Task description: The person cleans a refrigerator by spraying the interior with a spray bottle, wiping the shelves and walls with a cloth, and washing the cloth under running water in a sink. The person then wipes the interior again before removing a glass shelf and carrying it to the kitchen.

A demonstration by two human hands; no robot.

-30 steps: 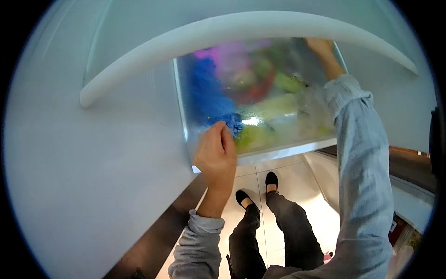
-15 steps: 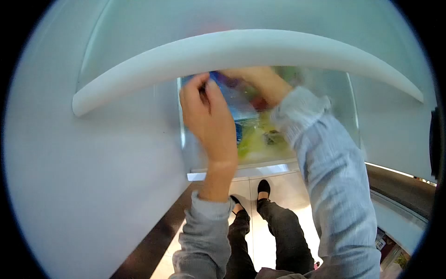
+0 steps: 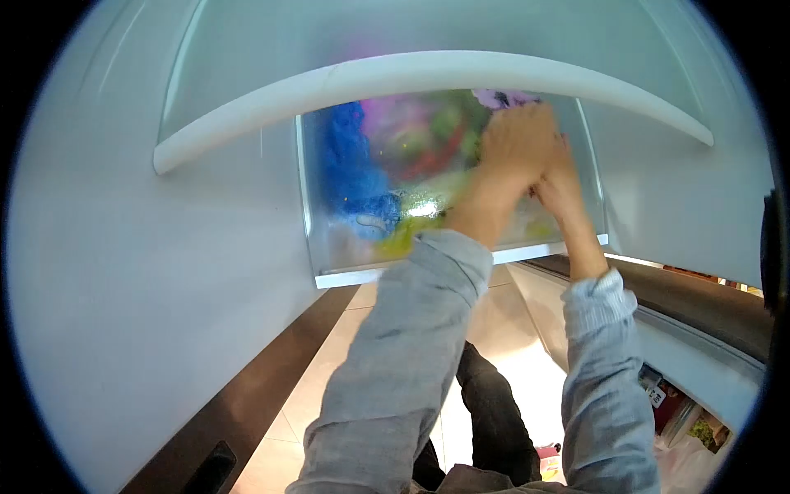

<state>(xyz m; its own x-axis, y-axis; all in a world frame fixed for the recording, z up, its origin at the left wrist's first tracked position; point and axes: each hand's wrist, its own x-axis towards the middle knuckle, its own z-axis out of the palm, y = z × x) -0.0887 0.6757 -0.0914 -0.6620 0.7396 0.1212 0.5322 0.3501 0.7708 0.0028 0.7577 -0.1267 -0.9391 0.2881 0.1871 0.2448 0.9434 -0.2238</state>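
My left hand [image 3: 520, 142] reaches across to the right side of a see-through shelf or drawer [image 3: 535, 249]; I cannot tell which. Its fingers are bent, and blur and the angle hide their tips. My right hand [image 3: 561, 183] is close against it, fingers curled, partly covered by the left. A lilac piece with dark marks [image 3: 500, 98] shows just beyond my left hand. Something small and dark lies by the right fingers; what either hand grips cannot be made out. Left of the hands are a blue bag [image 3: 352, 160] and hazy green and red items [image 3: 424, 148].
A curved white shelf edge [image 3: 428, 72] spans above the hands. White walls [image 3: 148, 272] flank the sides. At lower right, an open bin [image 3: 687, 416] holds packages. My legs [image 3: 498, 412] stand on the tiled floor below.
Both hands have moved right and come together; the left arm now crosses over the blue and yellow-green items' side. The view has shifted, and the blue bag and lilac piece are now exposed.
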